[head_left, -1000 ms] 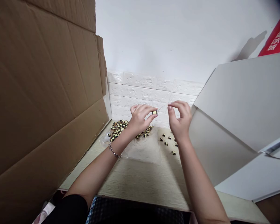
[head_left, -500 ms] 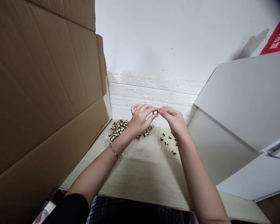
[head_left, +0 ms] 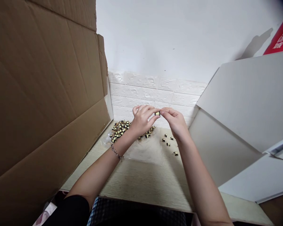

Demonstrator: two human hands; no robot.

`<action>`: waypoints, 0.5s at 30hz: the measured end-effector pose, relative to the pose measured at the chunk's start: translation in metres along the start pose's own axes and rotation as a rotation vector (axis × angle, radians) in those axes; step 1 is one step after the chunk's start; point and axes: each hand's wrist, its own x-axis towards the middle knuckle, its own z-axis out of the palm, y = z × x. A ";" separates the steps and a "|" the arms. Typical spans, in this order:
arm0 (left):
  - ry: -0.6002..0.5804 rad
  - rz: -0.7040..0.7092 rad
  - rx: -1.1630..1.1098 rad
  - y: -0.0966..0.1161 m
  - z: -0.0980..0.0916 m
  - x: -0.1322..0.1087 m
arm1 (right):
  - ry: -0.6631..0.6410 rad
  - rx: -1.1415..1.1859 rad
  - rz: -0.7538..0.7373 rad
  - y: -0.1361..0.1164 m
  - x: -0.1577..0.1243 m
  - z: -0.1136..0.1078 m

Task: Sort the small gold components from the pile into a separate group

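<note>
The right hand [head_left: 176, 123] has been brought in to meet the left hand [head_left: 141, 119], and a small yellow-and-black component [head_left: 157, 113] is pinched between both sets of fingertips at lower centre of the frame, above a heap of like components [head_left: 119, 130] on a clear plastic sheet [head_left: 145, 150]. Handling at this stage appears to call for a steady, careful pinch.

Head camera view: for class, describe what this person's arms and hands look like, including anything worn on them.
The left hand and the right hand are bare, without gloves. A silver metal chain bracelet circles the left wrist, with a small piece dangling from it; the right wrist shows none. A black short sleeve covers the upper left arm.
</note>
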 end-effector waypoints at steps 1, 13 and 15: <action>0.004 -0.007 -0.008 0.000 0.000 0.000 | 0.000 0.008 0.005 0.000 0.000 0.001; 0.033 -0.092 -0.046 0.005 -0.001 0.002 | 0.055 0.056 0.046 0.001 0.001 0.005; 0.029 -0.090 -0.039 0.005 -0.002 0.002 | 0.062 0.057 0.059 0.000 0.001 0.005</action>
